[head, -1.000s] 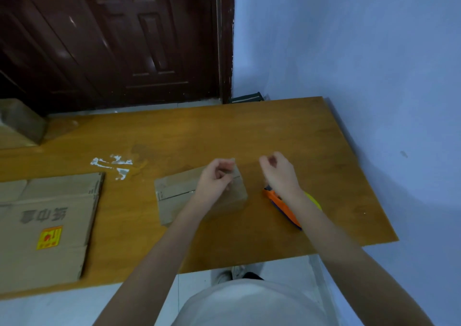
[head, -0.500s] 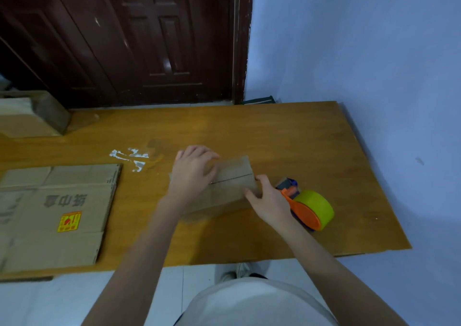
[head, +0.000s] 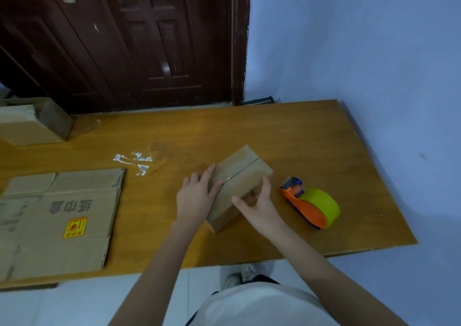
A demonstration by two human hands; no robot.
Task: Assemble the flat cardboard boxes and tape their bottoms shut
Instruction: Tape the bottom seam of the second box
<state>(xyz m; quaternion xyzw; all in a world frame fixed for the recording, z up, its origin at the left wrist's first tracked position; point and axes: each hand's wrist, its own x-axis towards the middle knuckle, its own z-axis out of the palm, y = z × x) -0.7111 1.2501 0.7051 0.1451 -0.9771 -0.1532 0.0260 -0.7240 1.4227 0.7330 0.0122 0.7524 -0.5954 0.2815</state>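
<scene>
Box sits just left of the tape gun, seam up. Left hand presses flat on its top; right hand cups its near end. If either hand lifts, the flaps could spring apart before taping.

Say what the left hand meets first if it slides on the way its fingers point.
The left hand lies flat with fingers pointing up and right, along the top of the small box. Going on, it would cross the seam between the flaps first, then bare table. Height is hard to judge.
</scene>
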